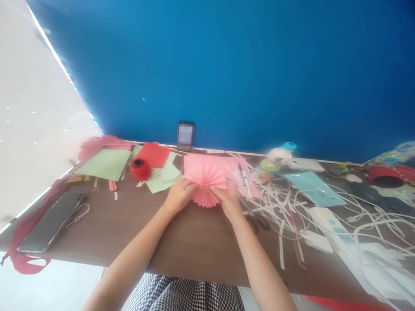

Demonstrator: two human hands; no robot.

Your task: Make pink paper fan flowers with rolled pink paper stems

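A pink pleated paper fan (pixel 206 199), spread into a near-full round, stands between my hands at the middle of the table. My left hand (pixel 180 194) has its fingers closed on the fan's left edge. On the other side my right hand (pixel 228 199) grips the right edge, thumb toward the centre. Behind the fan lies a flat sheet of pink paper (pixel 227 162), with a white pen (pixel 244 179) resting on it. To the left are a red roll of ribbon (pixel 140 169), red paper (pixel 155 154) and pale green paper (pixel 165 175).
White cables (pixel 275 198) tangle at the right around a power strip (pixel 340 242). A bottle with a blue cap (pixel 275 160) leans there. A large phone (pixel 53 220) lies at the left edge; a smaller phone (pixel 185 136) stands against the blue partition (pixel 227 65). More pink pleated paper (pixel 100 144) sits back left.
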